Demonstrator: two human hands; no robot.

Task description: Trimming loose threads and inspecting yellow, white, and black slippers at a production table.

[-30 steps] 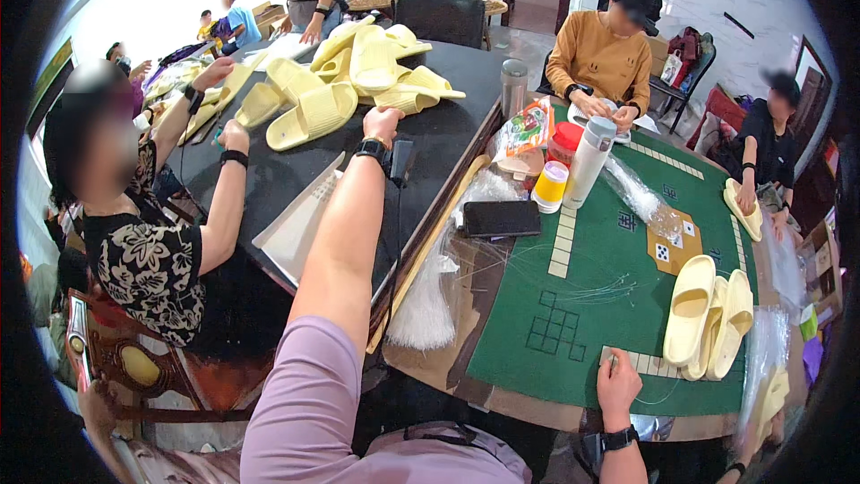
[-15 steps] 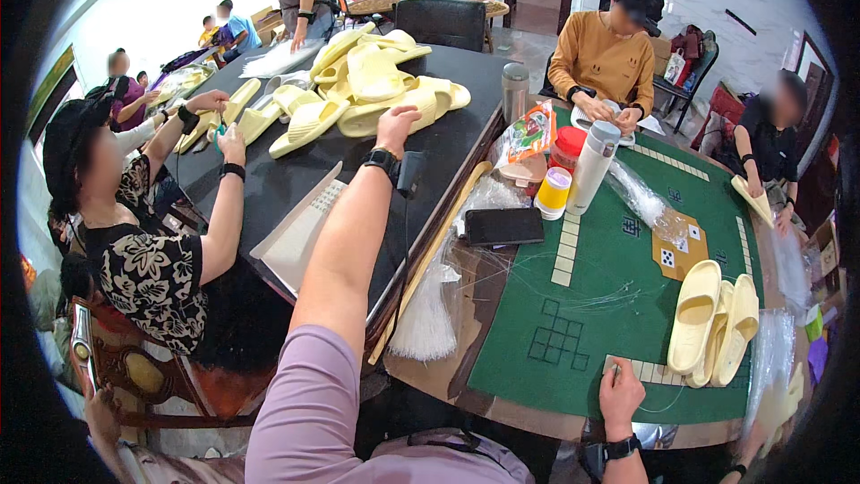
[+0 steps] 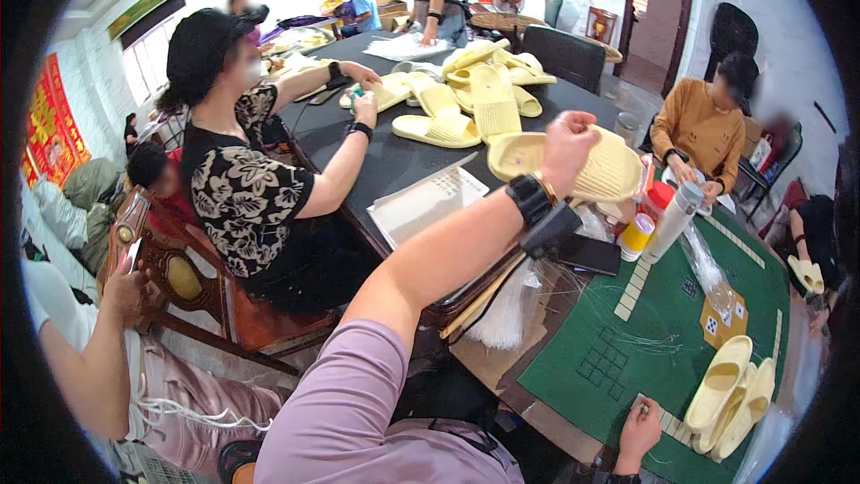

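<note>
My left hand [image 3: 566,154] reaches out with its fingers closed on a pale yellow slipper [image 3: 616,172], which lies lengthwise behind my wrist at the near side of the slipper pile. Behind it, more yellow slippers [image 3: 494,99] are heaped on the black table [image 3: 345,188]. At the near edge of the green mat [image 3: 573,332], my right hand [image 3: 639,435] is closed; a small bit shows at its fingertips, too small to name. Right of that hand, several yellow slippers [image 3: 719,381] stand together on the mat.
A sheet [image 3: 428,206] lies on the black table. White strands [image 3: 502,314], a phone [image 3: 587,254], a yellow cup [image 3: 635,237] and a white flask [image 3: 674,222] stand between the tables. At left sits a person in a floral shirt [image 3: 251,188] holding scissors. Others work across from me.
My left hand has closed on a slipper and drawn it from the pile toward the right. The view has swung left. My right hand stays at the mat's edge.
</note>
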